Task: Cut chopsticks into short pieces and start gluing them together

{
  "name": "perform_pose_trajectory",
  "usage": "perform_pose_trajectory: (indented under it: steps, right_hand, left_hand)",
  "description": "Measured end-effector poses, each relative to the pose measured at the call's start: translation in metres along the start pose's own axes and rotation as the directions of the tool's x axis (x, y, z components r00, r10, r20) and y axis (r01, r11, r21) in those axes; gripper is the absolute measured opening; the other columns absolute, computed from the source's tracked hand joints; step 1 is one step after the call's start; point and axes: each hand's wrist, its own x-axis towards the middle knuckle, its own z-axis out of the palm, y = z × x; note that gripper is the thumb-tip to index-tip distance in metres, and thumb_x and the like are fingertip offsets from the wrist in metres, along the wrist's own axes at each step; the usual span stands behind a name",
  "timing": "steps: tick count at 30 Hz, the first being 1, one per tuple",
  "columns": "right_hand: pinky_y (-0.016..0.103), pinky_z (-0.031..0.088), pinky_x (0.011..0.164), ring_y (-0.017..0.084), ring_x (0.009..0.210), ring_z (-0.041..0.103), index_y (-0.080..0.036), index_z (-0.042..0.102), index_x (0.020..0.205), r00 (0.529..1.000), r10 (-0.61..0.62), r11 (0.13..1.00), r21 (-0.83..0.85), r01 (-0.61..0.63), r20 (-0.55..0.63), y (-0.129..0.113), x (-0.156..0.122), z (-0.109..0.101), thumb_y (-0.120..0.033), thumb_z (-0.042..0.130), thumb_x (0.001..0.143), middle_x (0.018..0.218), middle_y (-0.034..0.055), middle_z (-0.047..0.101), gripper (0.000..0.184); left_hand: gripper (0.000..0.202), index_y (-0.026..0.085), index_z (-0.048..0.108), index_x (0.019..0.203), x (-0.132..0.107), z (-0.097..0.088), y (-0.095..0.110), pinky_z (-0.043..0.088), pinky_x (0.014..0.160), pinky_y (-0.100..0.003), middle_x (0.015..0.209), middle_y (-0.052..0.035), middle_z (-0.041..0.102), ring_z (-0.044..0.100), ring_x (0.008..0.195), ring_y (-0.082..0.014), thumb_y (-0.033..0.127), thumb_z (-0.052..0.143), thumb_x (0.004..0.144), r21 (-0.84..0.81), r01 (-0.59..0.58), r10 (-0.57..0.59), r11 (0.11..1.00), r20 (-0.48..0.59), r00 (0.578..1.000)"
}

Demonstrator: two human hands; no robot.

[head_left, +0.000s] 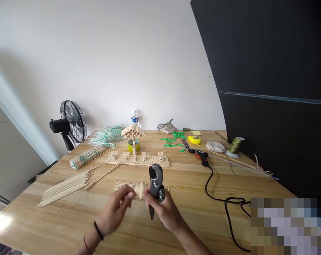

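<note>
My right hand [163, 207] is wrapped round the grips of a grey hand-held pipe cutter [155, 182], its hooked jaw pointing up and away from me. To its left, my left hand [118, 209] is closed in a pinch, fingertips near the right thumb. What the pinch holds is too small to make out against the pale sticks behind. A flat row of short wooden sticks [125, 186] lies on the table just beyond both hands, partly hidden by them. Further back is a stick-built model with a tree-like roof [133, 131] standing on a slatted base [120, 162].
Loose sticks [66, 187] and bundled sticks [88, 156] lie left on the wooden table [78, 226]. At right are a glue gun [200, 155] with trailing cord, a yellow tape measure [194, 140] and a thread spool [235, 147]. A black fan [72, 120] stands back left.
</note>
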Motion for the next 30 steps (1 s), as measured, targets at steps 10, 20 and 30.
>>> perform_pose_trajectory:
  steps: [10,20,30]
  right_hand:
    - [0.029,0.047,0.06,0.015,0.054,0.053,-0.02,0.06,0.058,0.912,0.045,0.972,0.23,0.055,-0.407,0.007,0.024,-0.051,-0.055,0.082,0.076,0.052,-0.0006,0.057,0.045]
    - [0.027,0.046,0.055,0.014,0.051,0.054,-0.019,0.064,0.074,0.892,0.097,0.944,0.325,0.058,-0.442,0.008,0.027,-0.072,-0.049,0.089,0.069,0.054,-0.0028,0.058,0.039]
    - [0.028,0.045,0.055,0.013,0.053,0.049,-0.022,0.067,0.072,0.904,0.145,0.923,0.385,0.023,-0.402,0.007,0.018,-0.075,-0.041,0.091,0.067,0.053,-0.004,0.053,0.031]
  left_hand:
    - [0.013,0.021,0.064,0.077,0.065,-0.075,-0.105,0.05,0.087,-0.047,0.09,-0.0112,0.069,0.067,0.094,-0.0351,0.032,0.059,0.079,0.446,0.307,-0.197,0.84,-0.276,0.941]
    - [0.025,0.024,0.057,0.089,0.06,-0.069,-0.074,0.058,0.078,-0.035,0.086,-0.0033,0.071,0.071,0.083,-0.0231,0.048,0.054,0.091,0.245,0.109,-0.078,0.963,-0.135,0.988]
    - [0.023,0.021,0.069,0.11,0.049,-0.024,-0.044,0.051,0.062,-0.026,0.083,-0.0029,0.073,0.064,0.069,-0.016,0.034,0.053,0.1,0.001,-0.104,0.103,0.995,0.095,0.99]
